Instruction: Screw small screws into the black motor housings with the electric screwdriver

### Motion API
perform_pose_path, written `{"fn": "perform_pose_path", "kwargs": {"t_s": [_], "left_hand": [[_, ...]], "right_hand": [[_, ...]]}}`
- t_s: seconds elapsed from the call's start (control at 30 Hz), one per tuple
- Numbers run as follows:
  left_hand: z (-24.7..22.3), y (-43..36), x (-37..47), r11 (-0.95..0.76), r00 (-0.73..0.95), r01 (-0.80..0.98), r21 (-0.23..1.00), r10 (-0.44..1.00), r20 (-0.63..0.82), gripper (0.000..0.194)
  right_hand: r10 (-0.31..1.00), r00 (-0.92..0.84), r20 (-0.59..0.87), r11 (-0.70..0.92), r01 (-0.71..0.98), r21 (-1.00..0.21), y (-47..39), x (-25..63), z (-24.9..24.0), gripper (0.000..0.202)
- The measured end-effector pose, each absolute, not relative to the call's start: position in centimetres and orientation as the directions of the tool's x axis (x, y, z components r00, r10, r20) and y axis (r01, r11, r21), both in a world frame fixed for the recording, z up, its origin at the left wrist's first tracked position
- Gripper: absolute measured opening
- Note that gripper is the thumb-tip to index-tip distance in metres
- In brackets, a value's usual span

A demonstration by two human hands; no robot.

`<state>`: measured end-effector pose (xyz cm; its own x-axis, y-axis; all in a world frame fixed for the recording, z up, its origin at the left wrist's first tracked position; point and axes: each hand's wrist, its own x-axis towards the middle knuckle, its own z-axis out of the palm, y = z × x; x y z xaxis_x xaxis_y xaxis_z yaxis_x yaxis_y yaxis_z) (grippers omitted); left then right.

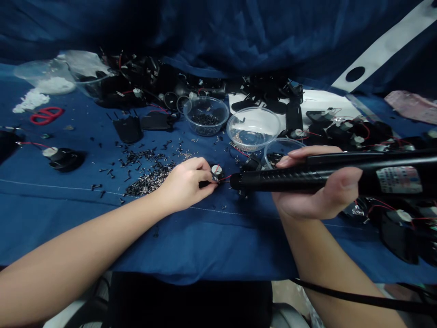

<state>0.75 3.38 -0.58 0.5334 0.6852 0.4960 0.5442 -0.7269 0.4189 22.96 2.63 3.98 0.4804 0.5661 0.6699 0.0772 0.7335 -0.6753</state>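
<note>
My right hand [314,196] is wrapped round a black electric screwdriver [280,180] lying level, its dark nose pointing left and a label on its body. Just left of that nose, my left hand [191,182] pinches a small black part with a white-capped motor [216,170] and red wires. The screwdriver's tip lies close to this part; whether they touch I cannot tell. Beside my left hand spreads a heap of small black screws [146,180]. My fingers hide most of the held part.
Clear round tubs [254,145] with small screws stand beyond my hands. Red-handled scissors [47,115] and a black motor unit [63,159] lie at left. Wired black assemblies [403,228] crowd the right. A black cable [358,298] crosses my right forearm. Blue cloth [221,246] covers the table.
</note>
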Motion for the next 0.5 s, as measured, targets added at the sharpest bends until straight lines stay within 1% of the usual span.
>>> {"fn": "perform_pose_path", "kwargs": {"t_s": [0.23,0.33,0.5], "left_hand": [[-0.55,3.31,0.78,-0.728,0.529,0.550,0.409,0.682,0.504,0.007],[-0.46,3.12,0.85,-0.726,0.530,0.566,0.391,0.683,0.503,0.012],[-0.37,2.90,0.96,-0.747,0.551,0.584,0.319,0.653,0.520,0.017]], "right_hand": [[0.580,0.491,0.650,0.736,0.027,-0.676,2.60,22.98,4.03,0.047],[0.583,0.494,0.644,0.729,0.030,-0.683,2.65,23.11,4.02,0.051],[0.589,0.519,0.619,0.718,0.016,-0.696,2.93,23.20,3.91,0.056]]}}
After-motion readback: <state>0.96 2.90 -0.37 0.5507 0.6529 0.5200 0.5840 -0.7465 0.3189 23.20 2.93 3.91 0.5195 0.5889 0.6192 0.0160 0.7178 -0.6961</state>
